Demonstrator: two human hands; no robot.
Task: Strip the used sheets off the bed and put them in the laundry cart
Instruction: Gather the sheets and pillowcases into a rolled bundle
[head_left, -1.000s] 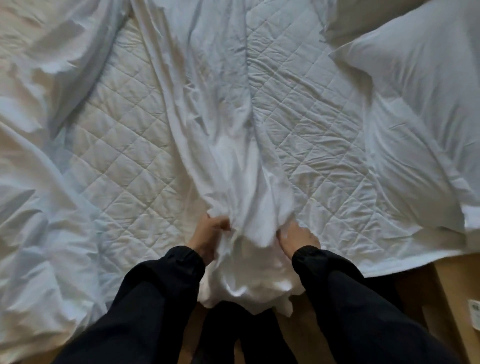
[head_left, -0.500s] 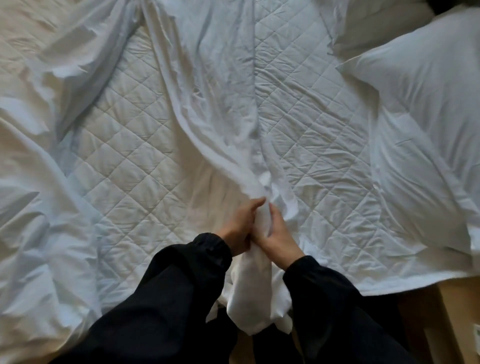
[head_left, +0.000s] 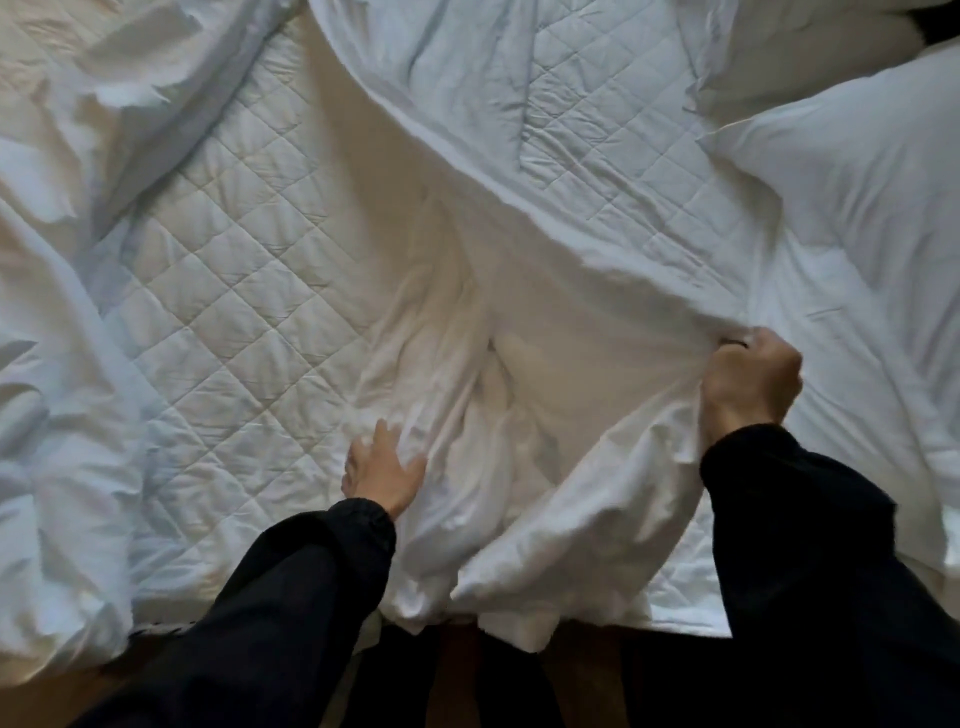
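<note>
A white used sheet (head_left: 550, 322) lies bunched across the middle of the bed, over a quilted mattress pad (head_left: 218, 291). Its near end hangs over the bed's front edge. My right hand (head_left: 748, 379) is a closed fist gripping a fold of the sheet, lifted to the right. My left hand (head_left: 382, 467) rests flat on the crumpled sheet near the front edge, fingers spread, holding nothing. Both arms wear black sleeves. No laundry cart is in view.
A white pillow (head_left: 857, 171) lies at the right of the bed. A rumpled white duvet (head_left: 47, 364) is piled along the left side. Wooden floor (head_left: 57, 696) shows below the bed's front edge.
My hands were together on one twisted strand of sheet. Now they are apart: the right has pulled a fold out to the right, the left has let go and lies flat.
</note>
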